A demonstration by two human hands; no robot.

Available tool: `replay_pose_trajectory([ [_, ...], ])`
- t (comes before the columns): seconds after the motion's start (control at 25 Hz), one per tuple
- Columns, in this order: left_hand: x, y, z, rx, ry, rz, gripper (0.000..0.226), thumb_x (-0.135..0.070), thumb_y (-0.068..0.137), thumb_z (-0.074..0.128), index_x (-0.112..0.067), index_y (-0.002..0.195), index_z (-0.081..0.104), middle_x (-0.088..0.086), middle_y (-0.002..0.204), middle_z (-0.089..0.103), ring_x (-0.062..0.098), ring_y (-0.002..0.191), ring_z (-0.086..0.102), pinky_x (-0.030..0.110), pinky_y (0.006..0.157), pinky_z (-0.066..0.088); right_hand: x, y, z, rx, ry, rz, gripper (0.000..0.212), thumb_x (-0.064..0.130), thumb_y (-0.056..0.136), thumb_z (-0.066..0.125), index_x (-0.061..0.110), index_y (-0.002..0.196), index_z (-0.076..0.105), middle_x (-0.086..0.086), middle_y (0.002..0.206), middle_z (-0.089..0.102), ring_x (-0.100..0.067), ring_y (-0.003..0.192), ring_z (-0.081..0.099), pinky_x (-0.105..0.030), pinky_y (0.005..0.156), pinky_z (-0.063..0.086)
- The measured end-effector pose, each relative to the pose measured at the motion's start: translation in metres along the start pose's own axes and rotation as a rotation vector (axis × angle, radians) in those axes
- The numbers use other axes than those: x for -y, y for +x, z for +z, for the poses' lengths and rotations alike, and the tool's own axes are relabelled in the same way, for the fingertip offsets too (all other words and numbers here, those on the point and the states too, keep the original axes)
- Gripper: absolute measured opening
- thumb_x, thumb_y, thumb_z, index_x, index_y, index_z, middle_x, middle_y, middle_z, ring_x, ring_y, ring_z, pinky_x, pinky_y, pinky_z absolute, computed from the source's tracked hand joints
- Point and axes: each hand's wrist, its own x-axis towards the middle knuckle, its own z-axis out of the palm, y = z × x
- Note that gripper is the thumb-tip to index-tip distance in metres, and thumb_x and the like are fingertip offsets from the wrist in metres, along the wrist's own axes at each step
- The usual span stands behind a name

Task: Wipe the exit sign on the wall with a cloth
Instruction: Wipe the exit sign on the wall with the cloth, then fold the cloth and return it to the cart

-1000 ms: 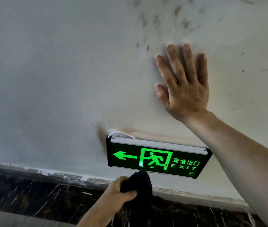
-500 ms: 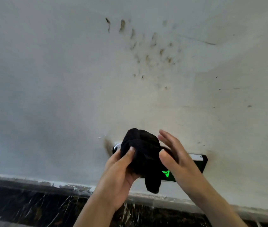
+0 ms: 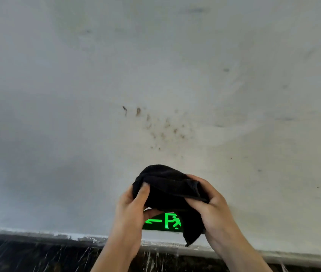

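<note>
While both hands clasp the black cloth (image 3: 167, 190) between them, nothing is yet touching the sign. The left hand (image 3: 131, 210) grips the cloth's near edge, its thumb pressed flat on the fabric and its fingers curled underneath; the right hand (image 3: 209, 201) clenches the opposite side in a bunch, with a loose tail of cloth hanging down below it. The cloth bulges upward between the two grips and is held in the air in front of the wall (image 3: 77, 114), not against it.

Just below and behind the hands, the exit sign (image 3: 163, 222) is mounted low on the wall, close above the pale ledge (image 3: 57, 235) that tops the dark marbled band (image 3: 18, 256). Only its green arrow and running figure show; the rest is hidden by the hands and the hanging tail.

The likely trouble, as a judgement: the cloth is wadded, so a wipe may land as a lump and skip the sign's corners. The dangling tail could snag on the sign's edge and tug the housing. Pressing hard might strain whatever fixes it to the wall, which cannot be seen. The brown spatter marks (image 3: 161, 128) higher up could tempt a stray wipe and dirty the cloth first.

No containers are in view, so there is nothing held in any.
</note>
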Motion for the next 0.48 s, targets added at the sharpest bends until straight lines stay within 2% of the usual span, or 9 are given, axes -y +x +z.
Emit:
replay_pose_trajectory([
  [0.12,-0.061,-0.014,0.016,-0.027,-0.122,-0.104,0.029,-0.029,0.082,0.064,-0.015,0.103,0.079,0.012,0.105,0.077,0.027,0.095,0.074,0.035,0.067,0.061,0.075,-0.009,0.006,0.05,0.171,0.158,0.047,-0.013,0.086,0.053,0.025,0.102,0.076,-0.009,0.103,0.077,-0.026,0.095,0.073,-0.034,0.073,0.058],
  [0.2,-0.109,-0.028,0.03,-0.028,-0.151,-0.167,0.042,-0.03,0.081,0.066,-0.009,0.117,0.073,0.015,0.113,0.074,0.03,0.104,0.071,0.038,0.079,0.055,0.131,-0.021,0.013,0.104,0.199,0.224,0.039,-0.006,0.088,0.053,0.022,0.104,0.075,-0.011,0.103,0.076,-0.024,0.093,0.073,-0.034,0.07,0.058],
  [0.32,-0.181,-0.051,0.051,0.009,-0.177,-0.17,0.052,-0.04,0.08,0.07,-0.011,0.123,0.071,0.014,0.124,0.07,0.029,0.12,0.062,0.046,0.102,0.045,0.214,-0.039,0.025,0.161,0.297,0.285,0.032,0.0,0.089,0.052,0.016,0.105,0.074,-0.018,0.105,0.075,-0.031,0.096,0.072,-0.043,0.077,0.055],
  [0.4,-0.229,-0.069,0.064,0.097,-0.228,-0.143,0.05,-0.043,0.092,0.066,-0.013,0.131,0.067,0.016,0.137,0.062,0.034,0.133,0.052,0.053,0.114,0.033,0.271,-0.055,0.034,0.231,0.354,0.318,0.034,-0.003,0.084,0.051,0.011,0.107,0.073,-0.021,0.106,0.074,-0.033,0.096,0.072,-0.043,0.077,0.054],
  [0.48,-0.267,-0.093,0.079,0.156,-0.345,-0.16,0.064,-0.052,0.101,0.052,-0.007,0.146,0.05,0.023,0.149,0.047,0.04,0.138,0.044,0.055,0.112,0.032,0.322,-0.075,0.043,0.325,0.341,0.325,0.038,-0.007,0.08,0.05,0.007,0.109,0.07,-0.023,0.107,0.072,-0.034,0.095,0.071,-0.042,0.075,0.055],
])
